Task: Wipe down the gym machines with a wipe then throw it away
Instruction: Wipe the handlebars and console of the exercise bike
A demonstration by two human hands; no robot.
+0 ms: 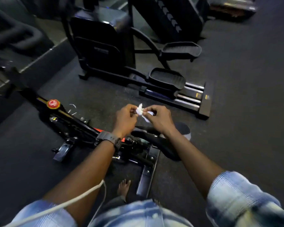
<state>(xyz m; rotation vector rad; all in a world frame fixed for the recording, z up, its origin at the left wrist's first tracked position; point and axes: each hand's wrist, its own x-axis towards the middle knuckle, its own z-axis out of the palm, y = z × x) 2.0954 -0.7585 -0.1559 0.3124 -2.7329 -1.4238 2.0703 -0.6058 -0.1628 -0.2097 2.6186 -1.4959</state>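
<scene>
A small crumpled white wipe (142,112) is held up in the air at the middle of the scene, pinched from both sides: the left hand (125,117) grips its left end with fingertips, and the right hand (159,117) grips its right end, a tail of the wipe hanging below the right fingers. Both hands are closed on it, almost touching each other. A dark watch (109,139) sits on the left wrist.

Directly beneath the hands lies the black frame of an exercise bike (76,128), running from far left to near centre, with a red round knob (53,104) on its bar and a black saddle (156,140) under the right forearm. A bare foot (124,185) stands beside the bike's base bar.

Farther off stands an elliptical trainer (138,63) with two pedals and silver rails. To the right the dark floor (244,112) lies open. A white cord (82,196) crosses the left forearm.
</scene>
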